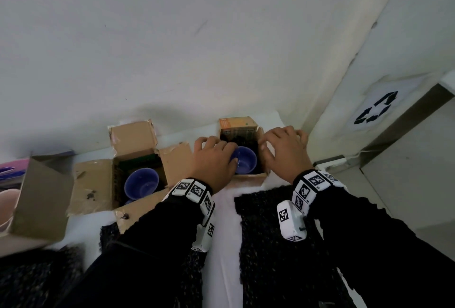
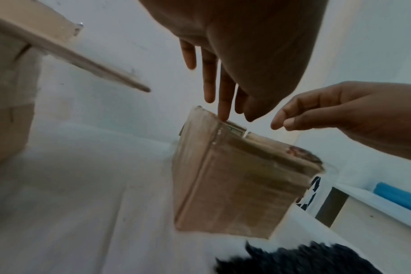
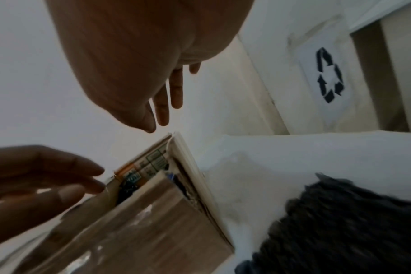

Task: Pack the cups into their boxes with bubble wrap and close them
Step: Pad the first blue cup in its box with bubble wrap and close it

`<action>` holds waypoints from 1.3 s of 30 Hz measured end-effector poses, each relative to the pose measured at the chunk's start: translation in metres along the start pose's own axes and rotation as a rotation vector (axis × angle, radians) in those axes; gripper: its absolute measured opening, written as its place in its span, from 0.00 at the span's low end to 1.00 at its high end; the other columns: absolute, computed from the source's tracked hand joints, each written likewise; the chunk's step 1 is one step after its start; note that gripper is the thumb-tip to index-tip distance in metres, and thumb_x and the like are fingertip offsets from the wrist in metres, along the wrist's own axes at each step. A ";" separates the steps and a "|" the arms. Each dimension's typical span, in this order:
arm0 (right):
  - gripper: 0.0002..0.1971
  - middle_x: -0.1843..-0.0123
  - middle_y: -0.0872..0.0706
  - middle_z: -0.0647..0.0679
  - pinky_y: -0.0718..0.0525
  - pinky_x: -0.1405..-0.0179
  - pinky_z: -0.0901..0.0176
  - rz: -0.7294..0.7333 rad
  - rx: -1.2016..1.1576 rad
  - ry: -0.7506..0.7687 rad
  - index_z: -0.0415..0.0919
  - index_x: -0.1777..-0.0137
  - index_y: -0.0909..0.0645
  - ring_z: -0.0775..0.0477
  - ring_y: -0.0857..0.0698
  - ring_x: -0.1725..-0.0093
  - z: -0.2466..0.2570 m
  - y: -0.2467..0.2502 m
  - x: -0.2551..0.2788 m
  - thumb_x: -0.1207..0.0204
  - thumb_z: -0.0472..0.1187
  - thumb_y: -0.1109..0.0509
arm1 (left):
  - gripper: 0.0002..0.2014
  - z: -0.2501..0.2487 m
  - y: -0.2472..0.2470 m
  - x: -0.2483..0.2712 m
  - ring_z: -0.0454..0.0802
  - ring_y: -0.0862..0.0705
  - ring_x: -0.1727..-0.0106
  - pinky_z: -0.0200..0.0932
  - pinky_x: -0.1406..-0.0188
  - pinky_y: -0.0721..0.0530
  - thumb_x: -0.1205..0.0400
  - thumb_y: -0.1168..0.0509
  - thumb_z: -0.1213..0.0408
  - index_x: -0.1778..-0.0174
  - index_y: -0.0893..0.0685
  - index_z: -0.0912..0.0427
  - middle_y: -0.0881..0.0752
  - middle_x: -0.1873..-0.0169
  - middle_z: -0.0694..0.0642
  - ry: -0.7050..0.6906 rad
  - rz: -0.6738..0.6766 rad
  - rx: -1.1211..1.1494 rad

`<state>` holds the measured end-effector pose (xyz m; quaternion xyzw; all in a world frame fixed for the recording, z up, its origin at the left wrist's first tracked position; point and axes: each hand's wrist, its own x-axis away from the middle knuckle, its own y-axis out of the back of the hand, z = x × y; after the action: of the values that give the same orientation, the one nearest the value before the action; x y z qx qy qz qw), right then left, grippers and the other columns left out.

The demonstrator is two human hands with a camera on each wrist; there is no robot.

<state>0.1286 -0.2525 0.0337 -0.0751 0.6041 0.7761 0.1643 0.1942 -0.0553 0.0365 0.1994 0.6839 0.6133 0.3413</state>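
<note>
Right-hand box (image 1: 248, 177) sat against the wall, far flap (image 1: 237, 123) upright, blue cup (image 1: 245, 160) down inside. Left hand (image 1: 214, 160) hovered over the box's left edge, fingers (image 2: 224, 100) straight and pointing down, one fingertip touching the rim, gripping nothing. Right hand (image 1: 285, 150) hung over the right flap (image 1: 261, 140), fingers (image 3: 163, 107) relaxed and spread, clear of the cardboard, holding nothing. Open gap between the two hands straight above the cup's mouth.

Left-hand box (image 1: 138, 172) stood well apart on the same white tabletop (image 1: 221, 233), all four flaps thrown wide, second blue cup (image 1: 140, 185) inside, near flap under the left sleeve. Third box (image 1: 37, 199) at the far left edge, tilted, contents unclear. Dark knitted mats (image 1: 270, 233) along the near edge. Recycling sign (image 1: 376, 108) on the side wall to the right, beyond the table's corner.
</note>
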 end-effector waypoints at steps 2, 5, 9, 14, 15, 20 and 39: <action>0.06 0.50 0.17 0.52 0.27 0.46 0.46 -0.042 -0.161 0.015 0.49 0.51 0.18 0.43 0.21 0.47 -0.006 0.009 0.021 0.26 0.44 0.34 | 0.12 -0.011 0.003 0.014 0.53 0.23 0.43 0.49 0.46 0.28 0.21 0.38 0.52 0.46 0.17 0.49 0.18 0.45 0.48 -0.014 -0.052 0.079; 0.05 0.53 0.22 0.49 0.22 0.50 0.46 -0.077 -0.332 0.019 0.45 0.56 0.19 0.43 0.22 0.51 -0.010 0.014 0.068 0.29 0.42 0.29 | 0.09 -0.031 0.003 0.041 0.54 0.24 0.46 0.48 0.54 0.24 0.24 0.37 0.56 0.50 0.17 0.51 0.21 0.45 0.51 -0.009 -0.107 0.163; 0.17 0.49 0.22 0.52 0.21 0.50 0.44 0.158 -0.349 0.003 0.50 0.56 0.21 0.48 0.24 0.49 -0.010 0.009 0.140 0.33 0.62 0.27 | 0.09 -0.059 -0.006 0.079 0.56 0.21 0.49 0.50 0.57 0.22 0.23 0.40 0.55 0.51 0.18 0.51 0.20 0.50 0.51 -0.071 0.030 0.262; 0.32 0.27 0.33 0.55 0.31 0.37 0.47 0.510 0.016 -0.104 0.58 0.33 0.28 0.45 0.34 0.29 -0.019 -0.004 0.190 0.35 0.70 0.30 | 0.17 -0.086 -0.024 0.124 0.51 0.20 0.45 0.47 0.50 0.22 0.20 0.42 0.48 0.37 0.22 0.47 0.20 0.45 0.48 -0.019 0.272 0.295; 0.25 0.30 0.30 0.56 0.31 0.40 0.48 0.473 0.002 -0.115 0.58 0.39 0.24 0.45 0.32 0.31 -0.018 -0.005 0.194 0.33 0.66 0.28 | 0.18 -0.089 -0.028 0.132 0.50 0.20 0.44 0.48 0.48 0.22 0.20 0.43 0.45 0.36 0.24 0.47 0.20 0.43 0.48 0.010 0.295 0.301; 0.11 0.51 0.20 0.55 0.27 0.56 0.54 0.154 -0.292 -0.148 0.50 0.56 0.21 0.49 0.23 0.50 -0.015 0.001 0.193 0.30 0.51 0.23 | 0.37 -0.108 -0.027 0.153 0.51 0.24 0.35 0.47 0.38 0.25 0.26 0.47 0.27 0.27 0.34 0.47 0.23 0.35 0.47 0.156 0.273 0.349; 0.20 0.47 0.12 0.58 0.19 0.42 0.66 0.356 -0.916 -0.296 0.55 0.43 0.17 0.59 0.15 0.45 0.023 0.056 0.134 0.33 0.60 0.24 | 0.22 -0.098 0.027 0.103 0.46 0.14 0.57 0.33 0.62 0.17 0.18 0.43 0.79 0.43 0.14 0.49 0.10 0.56 0.49 0.466 -0.047 1.311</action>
<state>-0.0144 -0.2199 0.0482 0.0754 0.1758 0.9795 0.0637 0.0491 -0.0484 0.0411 0.2124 0.9727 0.0931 0.0081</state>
